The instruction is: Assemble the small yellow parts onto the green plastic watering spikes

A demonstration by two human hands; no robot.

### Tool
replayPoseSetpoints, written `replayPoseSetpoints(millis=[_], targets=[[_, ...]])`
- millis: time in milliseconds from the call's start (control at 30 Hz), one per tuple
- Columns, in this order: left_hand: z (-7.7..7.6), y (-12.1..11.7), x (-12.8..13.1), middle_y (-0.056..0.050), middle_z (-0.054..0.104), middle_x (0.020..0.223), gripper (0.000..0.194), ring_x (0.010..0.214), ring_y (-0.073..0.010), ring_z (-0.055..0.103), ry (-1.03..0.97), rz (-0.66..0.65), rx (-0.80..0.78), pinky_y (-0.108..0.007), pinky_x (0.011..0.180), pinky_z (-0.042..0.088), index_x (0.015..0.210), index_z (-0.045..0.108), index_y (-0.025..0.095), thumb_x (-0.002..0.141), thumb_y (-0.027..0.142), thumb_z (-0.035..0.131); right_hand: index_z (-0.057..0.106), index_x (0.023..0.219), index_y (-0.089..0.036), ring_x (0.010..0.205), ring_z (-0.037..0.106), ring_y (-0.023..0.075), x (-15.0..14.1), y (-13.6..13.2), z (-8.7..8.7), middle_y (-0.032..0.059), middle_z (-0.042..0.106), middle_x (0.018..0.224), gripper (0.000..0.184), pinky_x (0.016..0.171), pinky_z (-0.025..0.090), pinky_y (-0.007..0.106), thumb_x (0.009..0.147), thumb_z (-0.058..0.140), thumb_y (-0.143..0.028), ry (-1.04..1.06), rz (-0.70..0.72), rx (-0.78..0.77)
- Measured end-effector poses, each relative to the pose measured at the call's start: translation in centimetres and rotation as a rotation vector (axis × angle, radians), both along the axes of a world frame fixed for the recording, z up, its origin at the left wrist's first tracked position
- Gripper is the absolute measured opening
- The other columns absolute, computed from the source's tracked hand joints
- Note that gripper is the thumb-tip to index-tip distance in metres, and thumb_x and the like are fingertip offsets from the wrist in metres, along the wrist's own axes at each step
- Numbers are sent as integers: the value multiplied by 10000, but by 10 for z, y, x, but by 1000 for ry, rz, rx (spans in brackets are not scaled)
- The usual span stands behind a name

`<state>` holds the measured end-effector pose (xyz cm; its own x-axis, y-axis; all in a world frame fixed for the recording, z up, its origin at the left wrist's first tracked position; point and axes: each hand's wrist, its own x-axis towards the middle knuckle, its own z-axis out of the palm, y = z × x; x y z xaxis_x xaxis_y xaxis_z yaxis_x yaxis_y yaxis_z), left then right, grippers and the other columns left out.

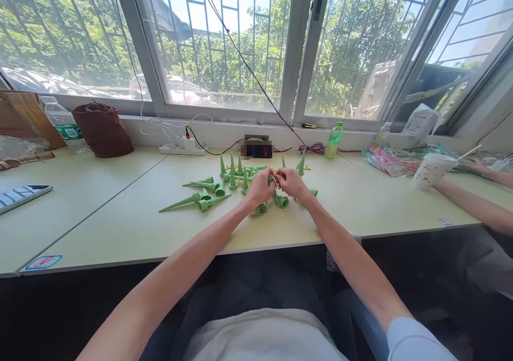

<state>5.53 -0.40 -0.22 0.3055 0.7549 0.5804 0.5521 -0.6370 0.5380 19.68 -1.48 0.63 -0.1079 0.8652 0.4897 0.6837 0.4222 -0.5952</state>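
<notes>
Green, plastic-looking spikes (180,202) lie and stand in a cluster on the pale table (120,216) in the head view, around and beneath both hands. I see the left hand (260,188) and right hand (291,182) meet, fingertips bunched; what they pinch, I can't tell. I'd judge the spikes light, stiff, slightly slick, best held by the wide collar (203,206).
</notes>
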Motion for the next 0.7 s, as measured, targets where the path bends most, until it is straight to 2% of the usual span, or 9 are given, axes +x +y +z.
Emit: replayPoseSetpoints(millis=[200, 333, 500, 700], targets=[[-1, 6, -1, -65, 639, 902, 159, 778, -190, 624, -60, 18, -17, -309, 741, 480, 929, 560, 179, 778, 134, 542, 645, 784, -172, 578, 580, 135, 0, -1, 1, 20, 661, 642, 169, 654, 434, 244, 861, 497, -197, 54, -2, 4], [-1, 9, -2, -45, 633, 872, 167, 675, -164, 626, -113, 8, -70, -310, 719, 488, 948, 549, 182, 788, 138, 531, 640, 789, -174, 582, 586, 140, 0, 2, 0, 17, 653, 636, 160, 661, 445, 249, 853, 494, -190, 70, 4, 20], [2, 10, -3, -16, 606, 835, 170, 477, -105, 580, -201, -27, -211, -289, 642, 495, 978, 526, 184, 822, 131, 484, 630, 815, -179, 569, 568, 145, 1, 4, -1, 10, 614, 601, 186, 622, 430, 245, 864, 454, -210, 121, -19, 53], [3, 9, -5, -24, 578, 879, 142, 450, -91, 578, -229, -35, -238, -250, 536, 471, 976, 516, 190, 847, 155, 468, 619, 809, -183, 573, 569, 151, 1, 2, 2, 11, 604, 598, 192, 617, 425, 249, 870, 444, -237, 130, -16, 45]])
